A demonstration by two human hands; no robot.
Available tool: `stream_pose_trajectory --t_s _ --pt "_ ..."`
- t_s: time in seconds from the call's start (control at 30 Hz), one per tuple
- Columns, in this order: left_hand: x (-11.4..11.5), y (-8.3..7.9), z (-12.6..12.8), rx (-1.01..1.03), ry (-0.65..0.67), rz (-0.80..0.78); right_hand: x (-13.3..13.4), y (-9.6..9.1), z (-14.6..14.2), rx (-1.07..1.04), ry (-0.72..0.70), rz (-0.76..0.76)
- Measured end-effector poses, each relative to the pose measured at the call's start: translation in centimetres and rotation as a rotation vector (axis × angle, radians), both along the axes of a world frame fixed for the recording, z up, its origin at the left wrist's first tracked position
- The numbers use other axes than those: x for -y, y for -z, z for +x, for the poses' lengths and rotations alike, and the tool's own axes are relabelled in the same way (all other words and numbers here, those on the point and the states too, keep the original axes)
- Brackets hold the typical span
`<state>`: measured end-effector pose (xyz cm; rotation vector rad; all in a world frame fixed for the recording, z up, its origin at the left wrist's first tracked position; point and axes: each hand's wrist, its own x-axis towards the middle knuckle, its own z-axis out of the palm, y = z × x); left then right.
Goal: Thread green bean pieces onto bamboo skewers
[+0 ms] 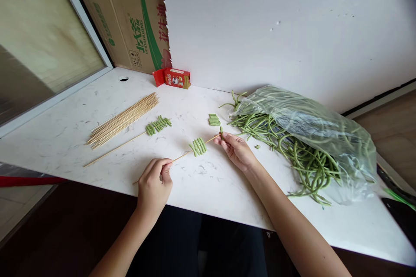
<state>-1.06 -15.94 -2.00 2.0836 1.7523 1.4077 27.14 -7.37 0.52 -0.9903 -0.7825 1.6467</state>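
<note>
My left hand (155, 184) pinches the near end of a bamboo skewer (180, 156) that carries several short green bean pieces (198, 146) near its middle. My right hand (235, 149) holds one more bean piece (221, 132) at the skewer's far tip. A finished skewer with bean pieces (158, 124) lies further left on the white marble table (71, 138). A small stack of cut bean pieces (213, 119) rests just beyond my right hand.
A bundle of bare skewers (123, 119) lies at the left. An open plastic bag (312, 125) of long green beans (292, 151) spreads across the right. A small red carton (172, 78), a cardboard box (130, 21) and a white foam board (286, 21) stand at the back.
</note>
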Motion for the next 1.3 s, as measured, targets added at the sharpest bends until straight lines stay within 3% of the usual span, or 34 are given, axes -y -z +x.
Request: stream_pose_trajectory --t_s 1.3 --pt "0.02 0.01 -0.22 -0.010 -0.014 -0.024 0.39 -0.05 -0.11 0.109 0.065 0.041"
